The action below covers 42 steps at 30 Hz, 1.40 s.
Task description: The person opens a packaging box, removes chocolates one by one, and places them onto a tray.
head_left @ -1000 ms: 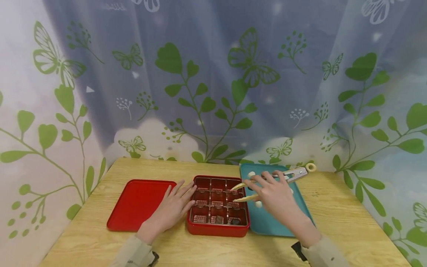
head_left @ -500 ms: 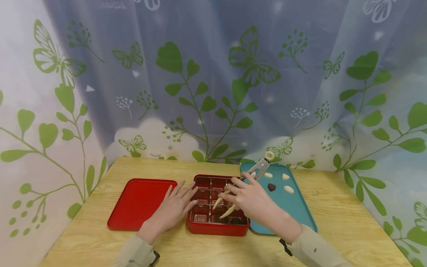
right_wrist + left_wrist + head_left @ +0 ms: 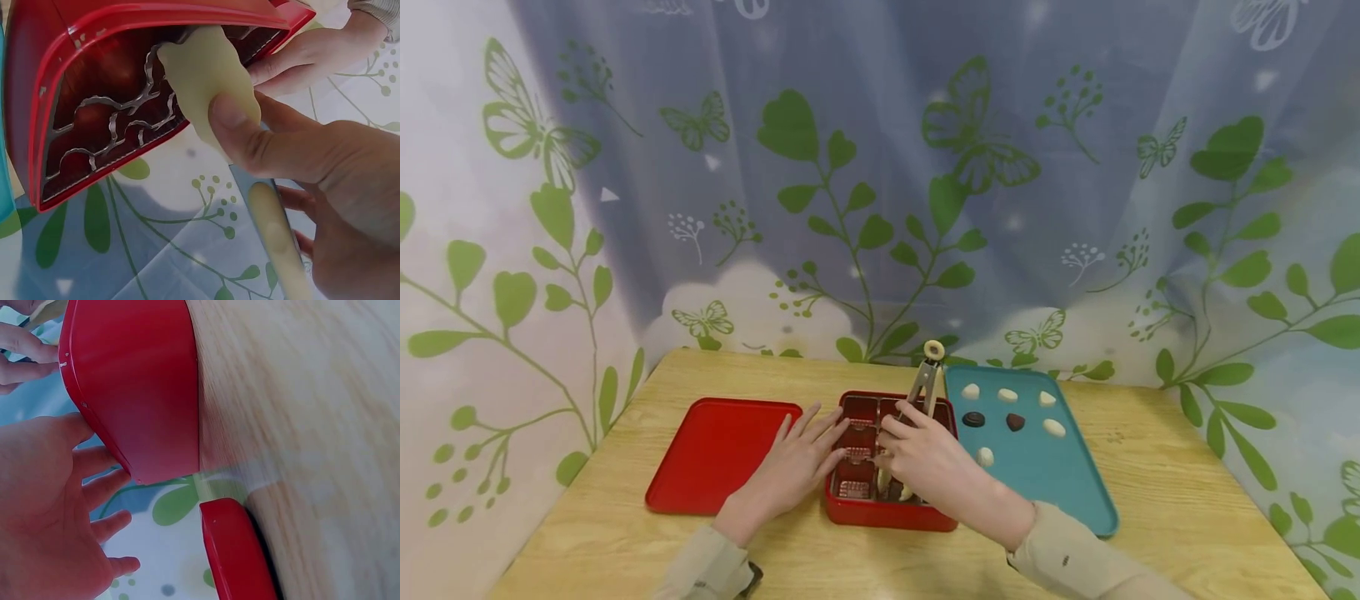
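In the head view my right hand holds tongs with cream-coloured tips and a ring at the top end. The tips reach down into the front middle compartment of a red box, where a small dark piece shows between them. The right wrist view shows the thumb pressed on one broad cream tong arm. My left hand has its fingers spread, with fingertips at the box's left rim. In the left wrist view the left fingers lie along the red wall.
Right of the box, a blue tray bears several white chocolate-like pieces and dark ones. A flat red lid lies to the left. Behind the wooden table hangs a printed curtain.
My right hand has moved left with the tongs, from over the blue tray into the box's front middle compartment. The tongs have swung more upright. The left hand stays at the rim.
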### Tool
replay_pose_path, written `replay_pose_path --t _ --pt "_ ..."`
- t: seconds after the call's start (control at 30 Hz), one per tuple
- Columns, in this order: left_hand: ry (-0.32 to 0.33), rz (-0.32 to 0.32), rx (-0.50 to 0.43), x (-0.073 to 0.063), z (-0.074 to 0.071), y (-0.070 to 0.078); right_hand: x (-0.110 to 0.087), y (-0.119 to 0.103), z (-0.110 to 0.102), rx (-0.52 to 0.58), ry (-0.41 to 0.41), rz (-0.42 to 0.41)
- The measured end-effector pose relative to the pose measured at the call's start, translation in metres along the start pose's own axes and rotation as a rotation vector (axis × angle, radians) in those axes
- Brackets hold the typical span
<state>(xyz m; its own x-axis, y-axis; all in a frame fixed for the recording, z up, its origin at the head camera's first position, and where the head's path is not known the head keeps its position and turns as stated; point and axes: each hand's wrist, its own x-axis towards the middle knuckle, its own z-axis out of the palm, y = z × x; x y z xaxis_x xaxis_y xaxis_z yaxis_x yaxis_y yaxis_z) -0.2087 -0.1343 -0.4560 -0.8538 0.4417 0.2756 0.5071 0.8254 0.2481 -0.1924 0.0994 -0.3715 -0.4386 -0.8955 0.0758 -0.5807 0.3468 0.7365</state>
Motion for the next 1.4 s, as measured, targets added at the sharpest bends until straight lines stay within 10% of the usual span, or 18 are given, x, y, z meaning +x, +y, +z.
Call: replay_pose_path --t 0.33,0.67,1.4 --pt "0.019 -0.002 0.010 0.000 0.001 0.000 -0.006 0.001 0.003 0.069 -0.031 0.083" --pt "-0.006 -0.010 -0.002 0.001 0.002 0.002 -0.007 -0.008 0.012 0.008 -0.033 -0.015" --pt "-0.004 -0.009 0.003 0.001 -0.001 0.002 -0.081 0.043 0.027 0.267 0.216 0.462"
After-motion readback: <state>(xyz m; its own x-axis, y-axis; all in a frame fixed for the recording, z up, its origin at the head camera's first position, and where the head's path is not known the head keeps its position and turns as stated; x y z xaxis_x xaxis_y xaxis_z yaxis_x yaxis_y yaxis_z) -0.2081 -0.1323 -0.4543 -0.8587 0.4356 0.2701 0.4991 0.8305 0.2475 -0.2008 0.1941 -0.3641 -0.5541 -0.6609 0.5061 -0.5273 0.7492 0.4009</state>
